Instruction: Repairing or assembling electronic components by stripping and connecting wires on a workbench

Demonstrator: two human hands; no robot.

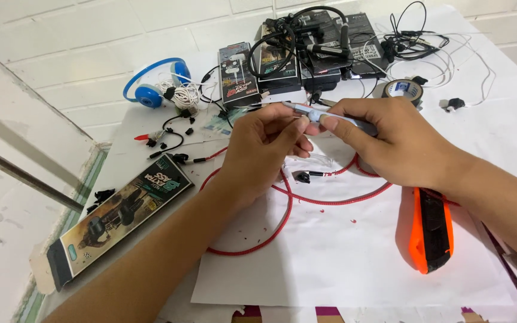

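My right hand grips a slim grey pen-shaped tool whose tip points left, above the white sheet. My left hand meets it from the left, fingers pinched together close to the tool's tip; whatever sits between those fingertips is too small to make out. Beneath both hands a red braided cable loops across the white paper sheet, ending in a small black earpiece.
An orange and black utility knife lies under my right forearm. A long printed box sits at the left. Behind are blue headphones, a tape roll, stacked dark boxes and tangled black and white cables.
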